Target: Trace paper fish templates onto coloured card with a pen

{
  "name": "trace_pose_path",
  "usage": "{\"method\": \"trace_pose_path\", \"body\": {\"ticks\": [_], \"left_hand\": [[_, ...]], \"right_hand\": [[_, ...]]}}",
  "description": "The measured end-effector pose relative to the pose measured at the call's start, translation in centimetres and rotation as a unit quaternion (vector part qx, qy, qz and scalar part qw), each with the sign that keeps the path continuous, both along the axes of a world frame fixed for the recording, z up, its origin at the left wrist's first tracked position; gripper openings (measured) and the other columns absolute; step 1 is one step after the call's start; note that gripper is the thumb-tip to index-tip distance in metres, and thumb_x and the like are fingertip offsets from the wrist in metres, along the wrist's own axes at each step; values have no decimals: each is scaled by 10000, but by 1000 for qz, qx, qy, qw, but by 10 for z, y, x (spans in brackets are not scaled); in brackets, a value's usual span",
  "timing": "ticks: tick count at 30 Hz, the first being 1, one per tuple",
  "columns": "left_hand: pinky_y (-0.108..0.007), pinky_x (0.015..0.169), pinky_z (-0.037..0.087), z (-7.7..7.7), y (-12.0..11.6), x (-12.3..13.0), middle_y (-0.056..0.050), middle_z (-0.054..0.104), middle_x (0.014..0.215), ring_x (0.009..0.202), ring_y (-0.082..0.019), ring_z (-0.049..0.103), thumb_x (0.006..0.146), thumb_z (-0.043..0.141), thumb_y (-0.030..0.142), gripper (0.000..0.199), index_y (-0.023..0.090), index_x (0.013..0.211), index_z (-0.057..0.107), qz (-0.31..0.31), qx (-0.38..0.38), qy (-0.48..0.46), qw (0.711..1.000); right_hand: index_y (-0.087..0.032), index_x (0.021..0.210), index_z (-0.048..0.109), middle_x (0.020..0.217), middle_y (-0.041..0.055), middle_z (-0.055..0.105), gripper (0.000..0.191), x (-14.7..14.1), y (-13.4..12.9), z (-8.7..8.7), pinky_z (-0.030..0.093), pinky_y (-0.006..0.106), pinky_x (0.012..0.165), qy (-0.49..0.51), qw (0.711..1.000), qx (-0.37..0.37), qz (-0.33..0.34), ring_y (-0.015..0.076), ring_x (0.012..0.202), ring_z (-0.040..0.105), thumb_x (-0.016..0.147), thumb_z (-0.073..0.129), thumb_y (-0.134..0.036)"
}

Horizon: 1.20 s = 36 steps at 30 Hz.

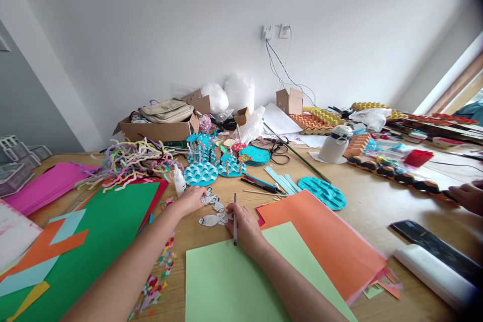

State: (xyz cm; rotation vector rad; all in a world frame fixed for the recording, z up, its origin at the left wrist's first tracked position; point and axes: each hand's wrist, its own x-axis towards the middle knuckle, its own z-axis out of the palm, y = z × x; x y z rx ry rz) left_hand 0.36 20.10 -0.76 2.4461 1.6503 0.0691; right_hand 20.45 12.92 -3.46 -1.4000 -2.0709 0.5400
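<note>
My right hand (247, 229) holds a grey pen (235, 219), which stands nearly upright between the fingers. Its fingertips also reach a grey paper fish cutout (211, 220) lying on the wooden table. To the left, my left hand (191, 200) has its fingers closed at the edge of several more grey fish cutouts (218, 206), apparently pinching one. Below my right wrist lies a light green sheet (222, 282), partly over an orange sheet (313, 236). A white glue bottle (179, 181) stands just beyond my left hand.
Blue wavy discs (200, 174) with small fish decorations stand ahead. Pencils (260, 184) and a blue oval piece (322, 192) lie to the right. Green paper (116, 231) and confetti (153, 289) are at left. Another person's hand (468, 196) touches a black egg-carton strip (407, 179).
</note>
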Motion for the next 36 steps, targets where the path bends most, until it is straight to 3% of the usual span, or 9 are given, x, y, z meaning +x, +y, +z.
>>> {"method": "trace_pose_path", "body": {"ticks": [16,22,24,27,31,33,36], "left_hand": [[-400,774,491,4,0,3,-76,554,1110,925,-200,572,869,519,298,280,159,1111,524,-15,6,29,999],[-400,778,484,8,-7,3,-67,571,1071,916,-195,573,867,521,287,240,150,1063,548,-14,52,10,998],[-381,793,468,16,-10,2,-63,588,1006,920,-195,568,872,490,190,151,146,987,576,-4,82,-10,997],[-316,814,434,37,-21,-3,-60,581,982,953,-191,551,824,399,28,261,174,943,580,12,133,-49,990],[-271,769,427,70,-54,-8,-18,570,928,871,-163,555,787,403,38,287,200,1004,495,17,186,-99,977],[-262,690,432,81,-75,-5,5,550,810,753,-154,547,782,401,60,203,201,905,479,16,198,-112,974],[-266,696,421,87,-103,2,8,523,759,761,-160,522,770,389,64,159,211,749,447,-22,208,-121,970]], "right_hand": [[-193,984,505,989,58,616,342,0,1,2,386,280,768,-21,1000,2,9,203,914,516,673,567,-64],[-199,975,513,985,63,616,323,0,0,3,388,290,773,-18,1000,6,6,207,913,516,680,555,-73],[-197,970,516,981,65,618,320,0,0,3,391,294,777,-12,1000,9,7,210,914,517,676,548,-74],[-202,955,519,967,61,622,319,0,-1,2,401,293,774,7,1000,14,8,204,906,529,671,519,-57],[-204,930,512,950,63,615,288,2,1,5,418,306,770,59,998,28,-15,201,906,547,690,454,-56],[-206,950,494,961,63,604,262,3,1,12,434,295,737,90,995,39,-34,193,905,557,727,421,-88],[-205,943,469,884,48,607,160,3,-7,35,451,261,642,158,986,32,-43,164,791,591,801,396,-194]]}}
